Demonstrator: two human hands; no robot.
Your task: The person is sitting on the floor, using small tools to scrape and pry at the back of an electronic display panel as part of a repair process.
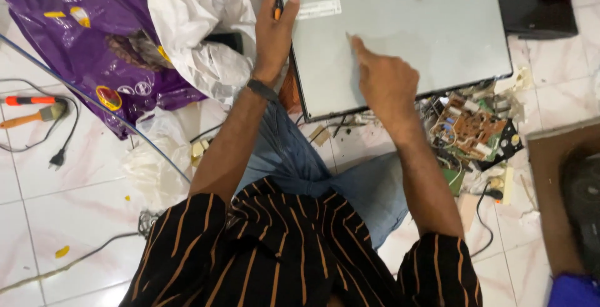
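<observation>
On tiled floor [37,213], head view only: grey flat panel [400,32] lying back-side up, just ahead of knees, dark frame round the edge.

L hand [273,32] at panel's left edge, fingers curled round an orange-tipped tool [277,13], thumb resting on panel surface. Prob. a small driver or pry tool, too hidden to tell which. Dark band [261,88] on wrist.

R hand [384,79] on panel back, index finger extended w/ tip pressed to the metal, other fingers folded in. Holding nothing.

Step in hand, by judgement: steadying panel w/ R, working tool into left edge seam. Looks early, frame not yet off. Next move needs firm hold-down w/ R and controlled leverage at edge; slip risk on smooth sheet.

Around: circuit board [472,129] plus loose wires just below panel's right corner, purple bag [69,38] and white plastic wrap [194,25] to the left, orange-handled screwdriver [31,100] and mains plug [57,157] far left, black box [537,0] top right.
</observation>
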